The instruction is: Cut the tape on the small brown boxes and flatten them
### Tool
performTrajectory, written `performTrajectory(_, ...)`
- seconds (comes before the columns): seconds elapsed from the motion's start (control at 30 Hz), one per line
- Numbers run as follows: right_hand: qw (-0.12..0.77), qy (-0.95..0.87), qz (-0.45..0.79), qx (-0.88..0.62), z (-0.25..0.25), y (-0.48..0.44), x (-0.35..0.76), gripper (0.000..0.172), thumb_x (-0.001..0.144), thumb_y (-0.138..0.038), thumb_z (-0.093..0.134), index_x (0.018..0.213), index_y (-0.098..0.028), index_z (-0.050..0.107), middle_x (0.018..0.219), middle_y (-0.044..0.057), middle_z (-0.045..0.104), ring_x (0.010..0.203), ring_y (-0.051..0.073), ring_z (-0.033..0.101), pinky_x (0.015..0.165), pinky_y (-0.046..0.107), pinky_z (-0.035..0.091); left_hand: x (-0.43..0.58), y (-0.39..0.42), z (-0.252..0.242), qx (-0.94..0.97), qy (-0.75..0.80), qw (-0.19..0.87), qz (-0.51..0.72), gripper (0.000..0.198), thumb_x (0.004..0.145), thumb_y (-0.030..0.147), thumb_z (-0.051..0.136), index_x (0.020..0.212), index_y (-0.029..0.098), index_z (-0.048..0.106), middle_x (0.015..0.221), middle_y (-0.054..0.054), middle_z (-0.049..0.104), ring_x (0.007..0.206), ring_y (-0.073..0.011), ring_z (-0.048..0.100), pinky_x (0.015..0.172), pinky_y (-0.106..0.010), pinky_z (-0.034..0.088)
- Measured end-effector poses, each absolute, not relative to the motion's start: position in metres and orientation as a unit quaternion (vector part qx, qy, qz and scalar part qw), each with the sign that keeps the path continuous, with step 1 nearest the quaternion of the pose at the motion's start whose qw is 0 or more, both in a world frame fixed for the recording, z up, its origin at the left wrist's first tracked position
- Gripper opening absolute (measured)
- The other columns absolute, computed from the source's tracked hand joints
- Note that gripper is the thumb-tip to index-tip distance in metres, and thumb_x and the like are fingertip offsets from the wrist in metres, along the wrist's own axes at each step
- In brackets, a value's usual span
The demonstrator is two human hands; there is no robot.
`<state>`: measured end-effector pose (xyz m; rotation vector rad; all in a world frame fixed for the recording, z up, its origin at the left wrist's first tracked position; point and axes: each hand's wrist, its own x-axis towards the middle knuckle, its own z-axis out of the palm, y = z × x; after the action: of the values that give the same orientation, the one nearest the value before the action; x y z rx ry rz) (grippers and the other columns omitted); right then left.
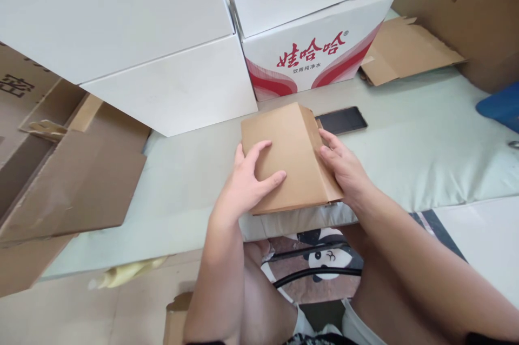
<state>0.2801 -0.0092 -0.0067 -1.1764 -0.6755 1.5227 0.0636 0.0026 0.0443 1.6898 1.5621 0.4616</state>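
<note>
A small brown cardboard box (284,158) lies on the pale green covered table, close to its front edge. My left hand (249,180) grips the box from the left, with thumb and a finger resting on its top face. On the other side, my right hand (340,164) holds the right end, its fingers against the folded flaps there. The undersides of both hands' grip are hidden by the box. Just behind the right hand lies a dark phone (343,120), partly covered by the box.
White cartons (174,85) are stacked at the back left. Beside them stands a white and red carton (312,55) with Chinese lettering. An open cardboard box (93,172) is at left, flattened cardboard (409,50) at back right, and a blue object (500,107) at the right edge.
</note>
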Motion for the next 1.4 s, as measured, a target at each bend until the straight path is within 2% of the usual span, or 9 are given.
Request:
performTrajectory(0.13,0.533,-0.267,0.629,-0.499,0.001,-0.009,0.285,0.082,0.069,-0.053,0.085,0.141,-0.033,0.051,0.140,0.004,0.070,0.126,0.033,0.068,0.112,0.053,0.053,0.058,0.005,0.043,0.663,0.609,0.397,0.179,0.074,0.080,0.062,0.076,0.146,0.039,0.054,0.161,-0.011,0.035,0.157,-0.0446,0.029,0.125,-0.067,0.032)
performTrajectory(0.33,0.556,-0.272,0.629,-0.470,0.001,-0.010,0.287,0.062,0.075,-0.052,0.074,0.132,-0.034,0.057,0.157,-0.001,0.057,0.139,0.032,0.059,0.114,0.052,0.051,0.057,0.005,0.044,0.660,0.610,0.404,0.171,0.075,0.080,0.063,0.075,0.148,0.039,0.053,0.164,-0.011,0.032,0.157,-0.0439,0.029,0.125,-0.066,0.032)
performTrajectory(0.47,0.539,-0.273,0.621,-0.499,0.000,-0.009,0.288,0.071,0.072,-0.049,0.079,0.137,-0.035,0.054,0.149,0.001,0.063,0.133,0.032,0.063,0.111,0.051,0.052,0.056,0.004,0.043,0.663,0.611,0.398,0.171,0.074,0.081,0.062,0.074,0.148,0.040,0.052,0.166,-0.011,0.030,0.158,-0.0431,0.029,0.125,-0.066,0.032)
performTrajectory(0.57,0.510,-0.281,0.634,-0.509,-0.002,-0.008,0.287,0.085,0.070,-0.048,0.083,0.145,-0.035,0.047,0.131,0.004,0.073,0.121,0.032,0.070,0.108,0.052,0.054,0.056,0.005,0.043,0.659,0.614,0.401,0.165,0.074,0.082,0.061,0.073,0.149,0.038,0.052,0.170,-0.011,0.026,0.164,-0.0428,0.013,0.128,-0.068,0.026)
performTrajectory(0.67,0.500,-0.291,0.647,-0.497,-0.004,-0.007,0.287,0.087,0.071,-0.050,0.083,0.148,-0.033,0.047,0.125,0.005,0.075,0.117,0.031,0.071,0.107,0.052,0.054,0.054,0.006,0.042,0.665,0.607,0.399,0.174,0.069,0.084,0.058,0.072,0.147,0.037,0.054,0.169,-0.010,0.030,0.166,-0.0410,0.002,0.128,-0.069,0.024)
performTrajectory(0.8,0.496,-0.299,0.640,-0.505,-0.003,-0.008,0.291,0.088,0.072,-0.047,0.083,0.150,-0.032,0.046,0.123,0.007,0.076,0.113,0.031,0.072,0.104,0.051,0.056,0.052,0.008,0.041,0.673,0.605,0.383,0.183,0.066,0.087,0.055,0.068,0.147,0.033,0.053,0.167,-0.012,0.035,0.166,-0.0371,0.007,0.129,-0.066,0.024)
performTrajectory(1.03,0.491,-0.323,0.605,-0.538,-0.001,-0.011,0.295,0.086,0.075,-0.044,0.083,0.149,-0.034,0.041,0.121,0.006,0.074,0.108,0.029,0.071,0.099,0.049,0.057,0.053,0.008,0.038,0.676,0.614,0.357,0.196,0.065,0.088,0.051,0.066,0.147,0.027,0.053,0.169,-0.016,0.032,0.166,-0.0341,0.008,0.131,-0.062,0.023)
performTrajectory(1.23,0.505,-0.324,0.610,-0.517,0.004,-0.012,0.293,0.063,0.073,-0.044,0.081,0.125,-0.038,0.046,0.107,0.000,0.071,0.089,0.025,0.069,0.079,0.041,0.055,0.055,0.010,0.038,0.664,0.620,0.363,0.207,0.063,0.086,0.050,0.068,0.145,0.029,0.055,0.166,-0.014,0.037,0.164,-0.0359,0.017,0.131,-0.062,0.023)
performTrajectory(1.4,0.546,-0.228,0.624,-0.510,0.004,-0.011,0.293,0.038,0.065,-0.034,0.068,0.094,-0.031,0.044,0.077,-0.005,0.060,0.069,0.021,0.059,0.057,0.032,0.043,0.051,0.010,0.033,0.647,0.627,0.363,0.238,0.066,0.087,0.054,0.069,0.146,0.029,0.053,0.166,-0.015,0.038,0.164,-0.0353,0.018,0.131,-0.061,0.022)
